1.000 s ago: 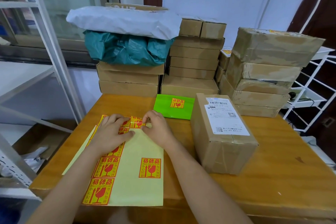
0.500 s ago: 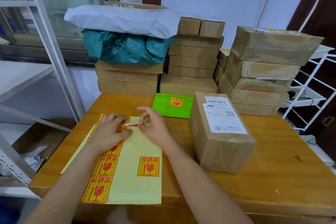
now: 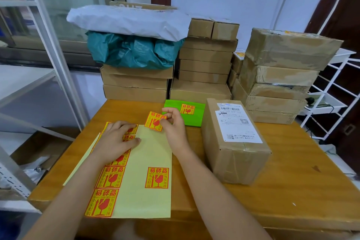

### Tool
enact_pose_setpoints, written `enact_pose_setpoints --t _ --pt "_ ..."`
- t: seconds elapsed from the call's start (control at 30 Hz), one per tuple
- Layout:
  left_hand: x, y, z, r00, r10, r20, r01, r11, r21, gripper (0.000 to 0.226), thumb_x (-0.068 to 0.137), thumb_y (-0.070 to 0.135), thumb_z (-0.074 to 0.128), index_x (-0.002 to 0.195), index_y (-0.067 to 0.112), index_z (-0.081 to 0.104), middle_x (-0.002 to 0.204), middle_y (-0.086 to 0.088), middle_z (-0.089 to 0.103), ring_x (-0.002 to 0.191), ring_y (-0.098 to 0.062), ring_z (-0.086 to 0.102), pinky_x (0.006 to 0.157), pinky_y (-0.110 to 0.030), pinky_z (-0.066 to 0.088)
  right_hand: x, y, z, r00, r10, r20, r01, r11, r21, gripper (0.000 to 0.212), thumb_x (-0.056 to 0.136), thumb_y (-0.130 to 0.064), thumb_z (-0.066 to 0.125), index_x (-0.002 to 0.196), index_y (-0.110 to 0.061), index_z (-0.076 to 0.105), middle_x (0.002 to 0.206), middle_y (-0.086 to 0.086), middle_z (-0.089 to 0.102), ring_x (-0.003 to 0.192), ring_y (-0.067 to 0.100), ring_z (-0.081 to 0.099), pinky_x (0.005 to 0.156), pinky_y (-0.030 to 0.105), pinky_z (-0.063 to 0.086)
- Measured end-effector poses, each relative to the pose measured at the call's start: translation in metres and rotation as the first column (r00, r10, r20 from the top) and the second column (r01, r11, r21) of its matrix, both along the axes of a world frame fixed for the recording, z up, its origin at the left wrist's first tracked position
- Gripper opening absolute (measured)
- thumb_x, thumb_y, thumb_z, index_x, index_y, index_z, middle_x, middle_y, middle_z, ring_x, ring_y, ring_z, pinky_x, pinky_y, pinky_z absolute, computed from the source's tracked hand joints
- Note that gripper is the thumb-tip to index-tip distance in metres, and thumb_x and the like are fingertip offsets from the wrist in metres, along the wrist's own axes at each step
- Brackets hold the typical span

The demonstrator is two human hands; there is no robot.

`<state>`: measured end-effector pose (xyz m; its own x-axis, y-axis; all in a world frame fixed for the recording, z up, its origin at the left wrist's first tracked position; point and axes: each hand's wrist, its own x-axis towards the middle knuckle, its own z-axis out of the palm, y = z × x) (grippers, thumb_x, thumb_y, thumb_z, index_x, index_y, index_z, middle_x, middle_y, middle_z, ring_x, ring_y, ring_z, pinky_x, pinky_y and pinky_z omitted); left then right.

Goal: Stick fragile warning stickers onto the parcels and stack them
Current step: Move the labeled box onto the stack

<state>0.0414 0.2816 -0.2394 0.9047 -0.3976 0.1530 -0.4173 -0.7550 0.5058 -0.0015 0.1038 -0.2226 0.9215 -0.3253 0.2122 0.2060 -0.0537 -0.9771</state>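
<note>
- Your right hand [image 3: 174, 128] pinches a red-yellow square fragile sticker [image 3: 155, 121], lifted just off the pale yellow backing sheet's [image 3: 150, 154] top edge.
- Left hand [image 3: 115, 139] lies flat w/ fingers straight, pressing the sheet.
- Brown taped cardboard parcel [image 3: 234, 142] sits just right of the sheet; bare wooden table [image 3: 303, 177] beyond it.

Stickers [image 3: 156, 177] read 易碎品; parcel label [image 3: 236, 122] text blurred.

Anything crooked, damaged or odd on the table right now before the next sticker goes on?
The taped boxes stacked at the right rear look crumpled, and the stack sits unevenly. The brown parcel with the shipping label bears no fragile sticker on the faces in view; the green parcel already has one.
</note>
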Motion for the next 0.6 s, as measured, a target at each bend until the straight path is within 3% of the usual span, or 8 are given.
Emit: enact_pose_setpoints --t 0.17,0.23,0.37,0.53,0.6 --pt "-0.002 0.0 0.0 1.0 0.002 -0.018 -0.003 0.999 -0.049 0.069 0.075 0.057 0.052 0.136 0.025 0.048 0.134 0.006 0.045 0.127 -0.014 0.031 0.096 -0.026 0.025 -0.003 0.003 -0.003 0.999 0.051 -0.001 -0.051 0.999 -0.011 0.031 0.09 0.007 0.049 0.12 -0.001 0.053 0.089 0.0 0.047 0.08 0.005 0.047 0.066 0.004 0.04" --pt "-0.003 0.001 0.003 0.999 0.039 -0.017 -0.042 0.98 -0.197 0.05 0.085 0.04 0.064 0.131 0.022 0.053 0.131 0.002 0.05 0.127 -0.017 0.036 0.097 -0.028 0.027 -0.004 0.005 -0.003 0.997 0.08 -0.013 -0.08 0.997 -0.023 0.031 0.091 0.008 0.049 0.12 -0.001 0.052 0.089 0.001 0.049 0.079 0.003 0.049 0.067 0.005 0.041" --pt "-0.013 0.004 0.02 0.991 0.122 -0.052 -0.132 0.868 -0.479 0.027 0.091 0.021 0.061 0.118 0.02 0.06 0.115 0.003 0.06 0.117 -0.018 0.052 0.091 -0.03 0.038 -0.01 0.008 -0.003 0.996 0.088 -0.031 -0.089 0.996 -0.024 0.031 0.091 0.008 0.046 0.118 -0.006 0.052 0.092 0.0 0.05 0.082 0.004 0.05 0.07 0.007 0.042" --pt "-0.022 -0.009 0.054 0.999 0.036 0.0 -0.033 0.925 -0.379 0.034 0.088 0.025 0.065 0.121 0.018 0.058 0.112 0.006 0.059 0.108 -0.01 0.053 0.09 -0.027 0.039 -0.026 0.013 0.009 0.992 0.128 -0.01 -0.128 0.988 -0.088 0.03 0.09 0.007 0.047 0.115 -0.008 0.053 0.091 -0.004 0.051 0.084 0.002 0.048 0.074 0.007 0.04" --pt "-0.025 -0.014 0.063 0.999 0.037 0.031 -0.024 0.942 -0.333 0.034 0.087 0.025 0.067 0.119 0.015 0.061 0.112 0.005 0.059 0.107 -0.01 0.053 0.089 -0.027 0.04 -0.031 0.015 0.02 0.991 0.132 0.014 -0.128 0.98 -0.151 0.032 0.09 0.007 0.046 0.117 -0.008 0.054 0.098 0.005 0.053 0.087 0.005 0.049 0.078 0.008 0.04"
